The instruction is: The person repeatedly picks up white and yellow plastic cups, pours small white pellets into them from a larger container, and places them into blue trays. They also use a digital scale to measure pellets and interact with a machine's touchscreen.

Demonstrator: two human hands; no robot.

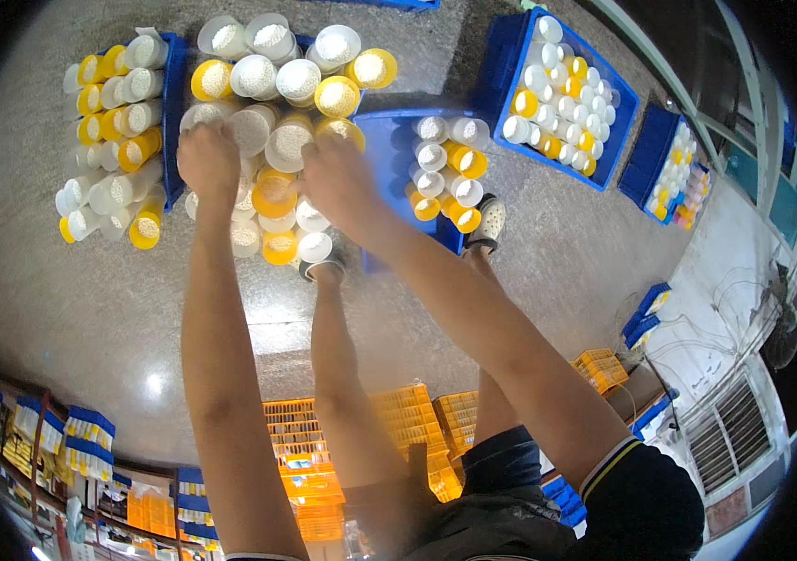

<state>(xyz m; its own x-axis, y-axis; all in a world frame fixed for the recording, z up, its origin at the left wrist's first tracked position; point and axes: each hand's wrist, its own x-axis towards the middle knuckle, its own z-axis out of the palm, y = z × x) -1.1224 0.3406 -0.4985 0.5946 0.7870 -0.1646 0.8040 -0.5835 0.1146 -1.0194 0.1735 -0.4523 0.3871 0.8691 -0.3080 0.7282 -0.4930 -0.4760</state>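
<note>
Both arms reach down to a heap of cups (272,140), white and yellow, lying on their sides with their mouths up toward the camera, many filled with something pale and grainy. The heap rests on the grey floor (62,309), partly over the edge of an open blue crate (389,150).

The left hand (208,161) lies back-up on the left side of the heap, its fingers curled over a white cup; the grip itself is hidden under the hand, so I cannot tell how firmly it is closed. The right hand (340,182) is on the right side of the heap, just left of the crate, fingers bent down among the cups; whether it holds one I cannot tell.

Inside the crate lies a short row of cups. Left of the heap is a second pile (113,131) of the same cups against a blue edge. Right of the crate, well apart, stands a full blue crate (562,93). The person's feet, in shoes (490,222), stand just below the heap and crate.
</note>
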